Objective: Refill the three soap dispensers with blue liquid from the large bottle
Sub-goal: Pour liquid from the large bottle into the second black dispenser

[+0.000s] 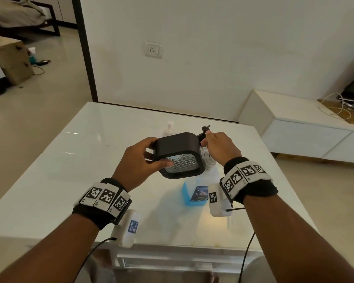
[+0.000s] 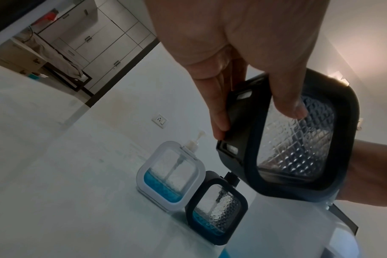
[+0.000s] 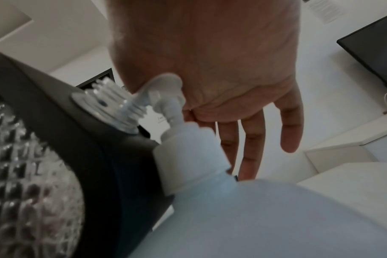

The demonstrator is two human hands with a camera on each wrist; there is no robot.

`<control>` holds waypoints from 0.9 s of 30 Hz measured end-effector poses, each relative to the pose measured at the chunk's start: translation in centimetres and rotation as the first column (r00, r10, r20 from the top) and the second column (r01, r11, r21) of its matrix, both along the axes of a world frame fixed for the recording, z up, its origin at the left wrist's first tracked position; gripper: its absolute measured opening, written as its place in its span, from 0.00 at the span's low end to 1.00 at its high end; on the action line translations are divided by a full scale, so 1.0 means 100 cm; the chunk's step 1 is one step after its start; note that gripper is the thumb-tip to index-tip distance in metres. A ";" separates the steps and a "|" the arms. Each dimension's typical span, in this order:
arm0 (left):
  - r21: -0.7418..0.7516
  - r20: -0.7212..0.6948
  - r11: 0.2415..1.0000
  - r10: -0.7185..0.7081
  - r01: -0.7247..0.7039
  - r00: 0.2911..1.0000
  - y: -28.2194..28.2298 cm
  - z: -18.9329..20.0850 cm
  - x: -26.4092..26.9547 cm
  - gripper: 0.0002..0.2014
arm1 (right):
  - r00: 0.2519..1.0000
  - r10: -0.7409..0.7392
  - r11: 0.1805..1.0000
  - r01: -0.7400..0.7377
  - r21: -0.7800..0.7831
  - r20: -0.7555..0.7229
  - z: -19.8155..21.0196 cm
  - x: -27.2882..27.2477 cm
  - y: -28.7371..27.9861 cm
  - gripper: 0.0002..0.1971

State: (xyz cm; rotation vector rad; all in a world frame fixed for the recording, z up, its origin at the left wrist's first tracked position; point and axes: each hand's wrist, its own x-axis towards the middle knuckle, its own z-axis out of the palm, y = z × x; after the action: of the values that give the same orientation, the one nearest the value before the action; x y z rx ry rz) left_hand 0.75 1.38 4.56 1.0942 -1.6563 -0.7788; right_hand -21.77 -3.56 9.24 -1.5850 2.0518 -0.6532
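Fingers (image 2: 219,108) of the left hand (image 1: 138,160) curl around a black-framed dispenser (image 1: 179,155), thumb pressed on its diamond-textured clear panel and the rest wrapped over the far edge, holding it in the air above the table (image 1: 70,160). It is a rounded square, tipped on its side so that its threaded clear neck (image 3: 113,106) points toward the right hand (image 1: 221,149); its pump is off. In the head view the right hand's thumb and forefinger close at that neck, but what they grasp is hidden; the right wrist view shows only the other 3 fingers (image 3: 252,139) hanging straight and relaxed. That view also shows what the head view hides: the white pump nozzle (image 3: 166,87) of the large bottle (image 1: 198,190) sits just beside the open neck. The large bottle stands upright on the table under the held dispenser, translucent white plastic with blue liquid low inside and a dark label. Only the left wrist view shows the other 2 dispensers plainly: a white-framed dispenser (image 2: 170,174) and a second black-framed dispenser (image 2: 216,213), upright, touching side by side, each with blue liquid filling its lower part and its pump on top. The head view shows just their pump tops behind the held one. The table is glossy white; a wall socket (image 1: 154,49) sits on the wall beyond.
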 end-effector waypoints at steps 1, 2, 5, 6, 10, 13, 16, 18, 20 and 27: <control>0.001 0.001 1.000 0.001 -0.001 1.000 0.000 0.000 0.000 0.25 | 1.000 -0.002 1.000 0.001 0.016 0.007 0.000 0.002 0.000 0.24; 0.002 0.004 1.000 0.002 -0.002 1.000 0.000 0.000 0.000 0.25 | 1.000 0.002 1.000 -0.002 0.030 0.005 -0.001 0.003 0.000 0.24; -0.009 0.016 1.000 0.002 -0.002 1.000 0.000 0.001 0.000 0.27 | 1.000 0.010 0.996 -0.012 0.084 0.020 -0.001 0.006 0.001 0.24; -0.011 0.018 1.000 0.000 0.000 1.000 0.000 0.002 0.000 0.28 | 0.999 0.011 0.995 -0.014 0.100 0.030 -0.001 0.006 0.001 0.24; -0.032 0.025 0.999 0.002 -0.001 1.000 0.000 0.001 0.004 0.29 | 0.999 0.009 0.984 -0.019 0.177 0.054 0.009 0.007 0.001 0.20; -0.042 0.031 0.999 -0.002 0.003 1.000 -0.001 0.001 0.004 0.29 | 0.995 0.046 0.969 -0.065 0.238 0.084 0.019 0.004 0.002 0.25; -0.039 0.038 0.999 0.002 -0.001 0.999 -0.001 0.001 0.003 0.27 | 0.997 0.075 0.971 -0.077 0.228 0.017 0.024 0.006 0.001 0.26; -0.034 0.040 0.999 0.001 0.001 0.999 0.000 0.001 0.002 0.27 | 0.995 0.088 0.972 -0.078 0.223 -0.039 0.021 0.008 0.002 0.26; -0.031 0.040 1.000 0.000 0.001 0.999 0.001 0.000 0.002 0.27 | 0.993 0.102 0.970 -0.085 0.227 -0.065 0.016 0.007 0.003 0.24; -0.048 0.053 0.999 0.013 -0.010 0.999 0.003 0.002 0.001 0.25 | 0.998 0.045 0.977 -0.037 0.208 -0.035 0.013 0.011 0.006 0.25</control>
State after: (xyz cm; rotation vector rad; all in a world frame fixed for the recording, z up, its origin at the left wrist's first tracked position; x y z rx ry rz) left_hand 0.88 1.70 4.73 1.0980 -1.7031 -0.7048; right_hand -20.72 -2.95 10.58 -1.5254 2.0359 -0.3815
